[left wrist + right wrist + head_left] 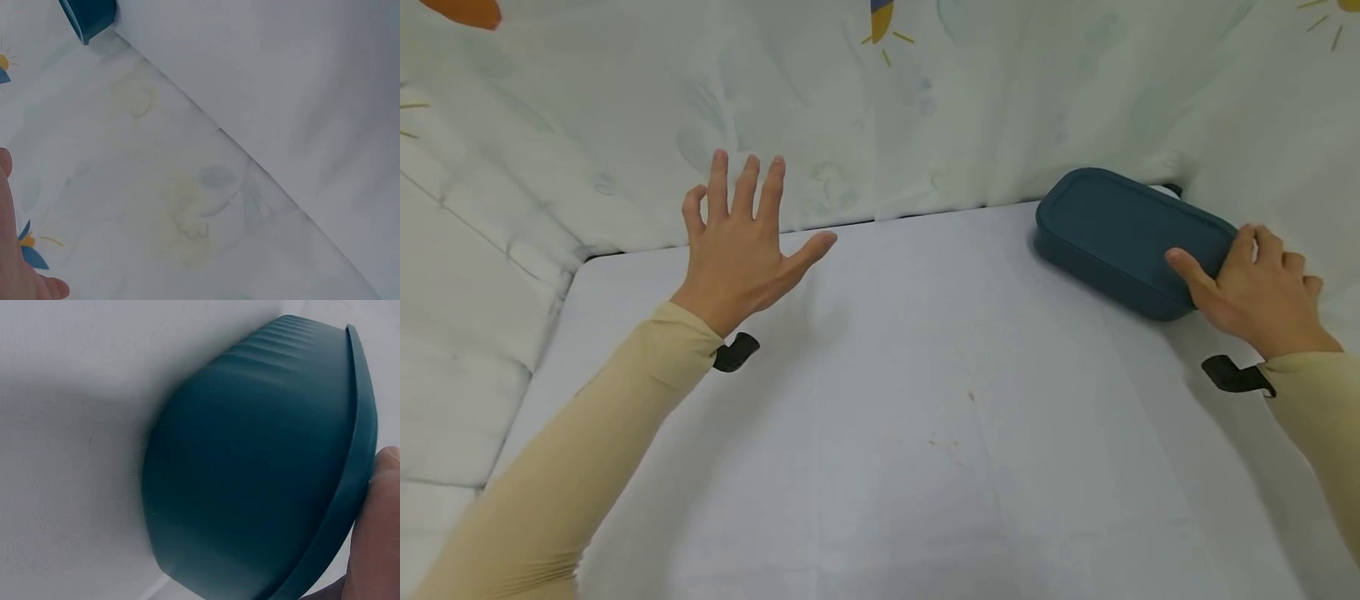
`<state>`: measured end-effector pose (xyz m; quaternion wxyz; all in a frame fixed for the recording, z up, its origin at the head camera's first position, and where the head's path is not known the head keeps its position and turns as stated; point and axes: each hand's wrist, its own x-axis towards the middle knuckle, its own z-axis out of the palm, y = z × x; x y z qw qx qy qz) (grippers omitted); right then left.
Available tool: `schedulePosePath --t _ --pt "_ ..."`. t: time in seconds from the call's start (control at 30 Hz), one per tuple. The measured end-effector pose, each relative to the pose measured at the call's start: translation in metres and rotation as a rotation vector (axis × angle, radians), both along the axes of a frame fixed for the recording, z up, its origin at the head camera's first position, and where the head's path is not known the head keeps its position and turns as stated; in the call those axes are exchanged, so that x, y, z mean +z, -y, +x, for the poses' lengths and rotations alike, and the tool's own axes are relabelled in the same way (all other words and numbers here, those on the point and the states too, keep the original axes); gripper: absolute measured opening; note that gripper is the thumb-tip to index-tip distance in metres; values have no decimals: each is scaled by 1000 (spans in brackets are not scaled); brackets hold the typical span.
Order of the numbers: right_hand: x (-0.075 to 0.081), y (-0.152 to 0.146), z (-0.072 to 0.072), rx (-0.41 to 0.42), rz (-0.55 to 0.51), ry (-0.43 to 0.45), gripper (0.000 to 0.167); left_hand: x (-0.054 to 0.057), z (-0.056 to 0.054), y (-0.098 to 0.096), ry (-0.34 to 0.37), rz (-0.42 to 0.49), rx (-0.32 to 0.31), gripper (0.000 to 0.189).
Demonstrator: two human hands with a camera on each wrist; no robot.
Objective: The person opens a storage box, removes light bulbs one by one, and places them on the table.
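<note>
A dark teal lunch box with rounded corners and a rimmed lid sits at the far right of the white table. My right hand grips its near right end, the thumb lying over the lid's edge and the fingers at the far side. Close up in the right wrist view, the box shows a smooth wall with ribs at one end; the thumb touches the lid rim. My left hand, fingers spread and holding nothing, hovers over the table's far left part. The left wrist view catches only a corner of the box.
White patterned curtains hang behind the table's far edge and along the sides. The white tabletop carries a few small brown marks. Black straps stick out at both wrists.
</note>
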<state>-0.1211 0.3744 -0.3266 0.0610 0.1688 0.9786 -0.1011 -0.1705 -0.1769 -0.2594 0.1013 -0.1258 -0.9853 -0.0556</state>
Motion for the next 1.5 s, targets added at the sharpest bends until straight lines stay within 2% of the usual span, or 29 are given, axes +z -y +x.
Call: schedulePosePath --t 0.27,0.47,0.73,0.87,1.07,1.3,1.5 --pt "-1 -7 -5 -34 -16 13 129 -4 -4 -16 3 -7 -26 98" --pt "-3 -14 -4 -51 -48 70 131 -6 -9 -32 -2 -2 -68 97" --pt "-10 -15 -3 43 -128 128 121 -12 -16 -54 14 -10 -127 96" --pt "-8 -16 -2 53 -99 123 119 -19 -21 -72 39 -8 -159 96" --pt "-7 -14 -7 93 -30 112 119 -30 -30 -95 102 -7 -167 96" --pt "-9 -13 -13 171 7 104 116 -41 -38 -127 140 -38 -194 96" --pt "-9 -11 -12 252 3 97 109 -52 -44 -160 225 -16 -228 96"
